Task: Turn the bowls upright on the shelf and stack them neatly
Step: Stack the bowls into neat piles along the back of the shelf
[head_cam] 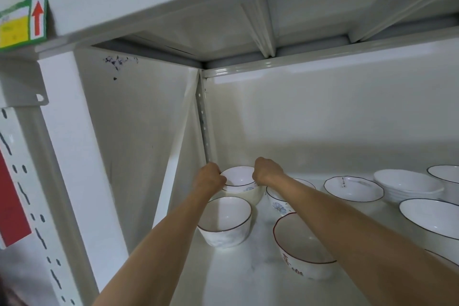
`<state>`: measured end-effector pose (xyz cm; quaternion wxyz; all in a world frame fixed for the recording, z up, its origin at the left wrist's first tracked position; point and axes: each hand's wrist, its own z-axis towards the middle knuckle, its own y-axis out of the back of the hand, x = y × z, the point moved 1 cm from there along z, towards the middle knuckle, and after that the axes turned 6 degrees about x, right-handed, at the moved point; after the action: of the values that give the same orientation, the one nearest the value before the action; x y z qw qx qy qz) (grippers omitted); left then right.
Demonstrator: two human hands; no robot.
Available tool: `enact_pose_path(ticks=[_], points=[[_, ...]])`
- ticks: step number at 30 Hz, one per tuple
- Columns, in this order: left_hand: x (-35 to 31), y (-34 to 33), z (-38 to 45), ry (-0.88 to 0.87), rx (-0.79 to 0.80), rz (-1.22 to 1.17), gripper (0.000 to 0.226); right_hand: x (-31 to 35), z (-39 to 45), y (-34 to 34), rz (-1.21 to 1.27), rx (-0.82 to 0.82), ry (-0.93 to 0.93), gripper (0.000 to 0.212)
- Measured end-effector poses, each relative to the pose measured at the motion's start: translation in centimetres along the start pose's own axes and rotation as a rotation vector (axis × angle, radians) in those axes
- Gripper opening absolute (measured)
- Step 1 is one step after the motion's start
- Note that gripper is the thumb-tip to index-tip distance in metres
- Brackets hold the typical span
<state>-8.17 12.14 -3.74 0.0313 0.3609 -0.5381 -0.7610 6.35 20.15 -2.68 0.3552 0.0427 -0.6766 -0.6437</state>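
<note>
Your left hand (210,177) and right hand (267,172) pinch opposite rims of the upright bowl (239,182) at the shelf's (236,281) back-left corner. Glazed ceramic: probably slick, chippable, rigid. Keep both rim grips, lower gently when stacking.

Both hands, left (210,177) and right (268,171), grip the corner bowl's (239,179) rim.

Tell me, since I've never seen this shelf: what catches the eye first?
Two bare hands, left hand and right hand, grip opposite rims of a white dark-rimmed ceramic bowl in the white metal shelf's back left corner. More upright white bowls stand around it, including a ribbed stack at right. A green label with a red arrow sits at upper left.
</note>
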Motion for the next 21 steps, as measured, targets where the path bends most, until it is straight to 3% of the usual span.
enact_pose_path(ticks=[5,11,14,17,21], points=[[0.4,0.1,0.0,-0.020,0.016,0.006,0.021,0.0,0.0,0.0,-0.027,-0.029,0.006,0.026],[2.2,1.8,-1.9,0.036,0.058,0.056,0.037,0.6,-1.2,1.9,-0.061,-0.167,0.092,0.017],[3.2,2.7,-4.3,0.054,0.214,0.180,0.044,1.1,-2.9,1.9,-0.063,-0.008,0.139,0.018],[3.6,3.1,-6.7,0.048,0.368,0.212,0.050,1.5,-4.9,1.3,-0.098,0.236,0.151,0.031],[4.0,3.3,-8.7,0.133,0.558,-0.090,0.041,2.4,-6.5,0.6,0.009,0.507,0.070,0.036]])
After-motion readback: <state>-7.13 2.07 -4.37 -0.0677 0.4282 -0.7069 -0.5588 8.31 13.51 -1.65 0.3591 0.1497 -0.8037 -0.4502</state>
